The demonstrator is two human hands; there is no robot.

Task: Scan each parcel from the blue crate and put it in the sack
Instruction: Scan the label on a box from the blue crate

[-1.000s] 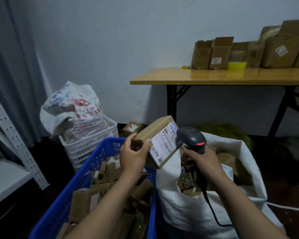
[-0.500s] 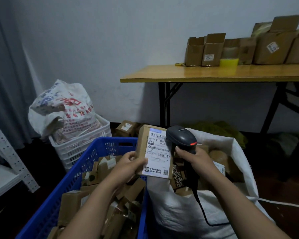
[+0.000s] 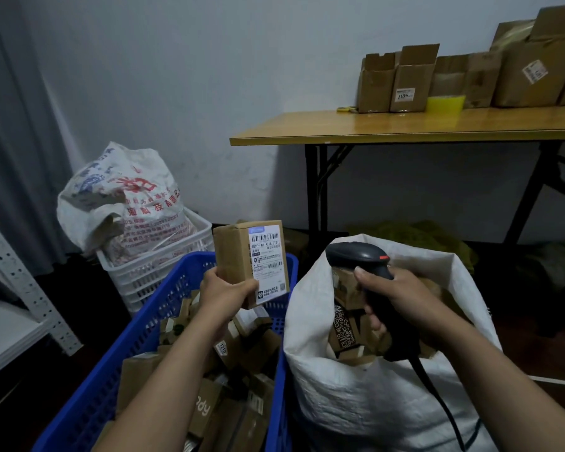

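Note:
My left hand [image 3: 227, 293] grips a small brown cardboard parcel [image 3: 242, 256] upright above the blue crate [image 3: 118, 370], its white barcode label turned toward me. My right hand [image 3: 395, 295] holds the black corded barcode scanner [image 3: 359, 257] over the open white sack [image 3: 366, 402], a short gap to the right of the parcel. Several brown parcels fill the crate. More parcels lie inside the sack.
A white basket [image 3: 163, 265] with a printed white bag [image 3: 121, 197] stands behind the crate. A wooden folding table [image 3: 405, 127] at the back right carries several cardboard boxes [image 3: 402, 81]. A white metal shelf [image 3: 10, 308] is at the left.
The parcel went from tilted beside the scanner's head to upright with its label facing me. Scanner and parcel have drawn apart, the scanner now over the sack.

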